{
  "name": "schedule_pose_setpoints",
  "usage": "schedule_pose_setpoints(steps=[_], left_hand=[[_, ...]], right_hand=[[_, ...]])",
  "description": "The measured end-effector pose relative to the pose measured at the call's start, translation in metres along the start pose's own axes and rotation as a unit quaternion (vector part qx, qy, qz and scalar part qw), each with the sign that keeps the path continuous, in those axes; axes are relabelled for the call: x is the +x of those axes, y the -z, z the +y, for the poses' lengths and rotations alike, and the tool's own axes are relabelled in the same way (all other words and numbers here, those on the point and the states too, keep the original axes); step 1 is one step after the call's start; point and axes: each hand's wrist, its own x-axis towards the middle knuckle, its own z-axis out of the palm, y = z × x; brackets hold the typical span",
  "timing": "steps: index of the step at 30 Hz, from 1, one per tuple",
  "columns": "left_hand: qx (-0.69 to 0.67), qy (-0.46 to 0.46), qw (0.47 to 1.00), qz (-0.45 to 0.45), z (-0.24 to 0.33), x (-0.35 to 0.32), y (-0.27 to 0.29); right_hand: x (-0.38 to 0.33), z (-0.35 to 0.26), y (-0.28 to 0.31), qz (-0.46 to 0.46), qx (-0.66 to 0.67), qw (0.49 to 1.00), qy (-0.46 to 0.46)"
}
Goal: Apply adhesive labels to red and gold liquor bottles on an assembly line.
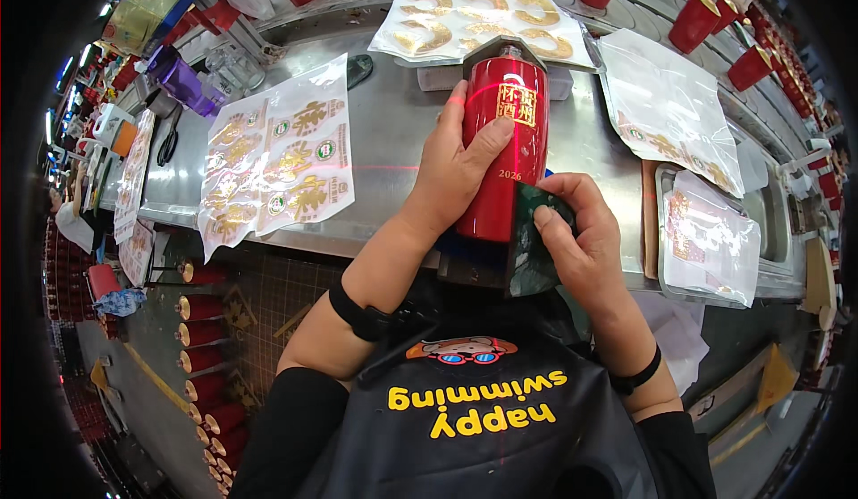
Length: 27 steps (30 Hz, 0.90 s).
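A glossy red bottle (497, 181) with gold lettering lies on a stand at the bench's front edge, its neck pointing away from me. My left hand (460, 164) is wrapped round its left side, thumb on top beside the gold square print. At the bottle's lower right, my right hand (579, 231) pinches a dark green, glossy flexible sheet (534, 253) between thumb and fingers. This sheet touches or overlaps the bottle's lower edge. A dark angular holder (487, 50) surrounds the neck end. Thin red light lines cross the bottle.
Gold decal sheets (487, 25) lie behind the bottle, with more decal sheets (281, 155) at left. A partly used sheet (675, 110) and a tray of backing paper (710, 240) sit at right. Red cups (693, 23) stand on the conveyor beyond. Red bottles (204, 334) are racked lower left.
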Motion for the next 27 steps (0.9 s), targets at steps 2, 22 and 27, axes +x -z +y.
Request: schedule_pose_setpoints(steps=[2,22,27], left_hand=[[-0.007,0.003,1.000,-0.001,0.000,0.000,0.000],[0.057,0.021,0.998,-0.002,0.009,-0.004,-0.001],[0.065,0.028,0.997,-0.006,0.008,-0.003,0.001]], right_hand=[[0.000,0.002,0.000,0.002,0.005,1.000,-0.002],[0.105,-0.028,0.046,-0.096,-0.130,0.979,0.122],[0.132,-0.030,0.043,-0.046,-0.252,0.935,0.245]])
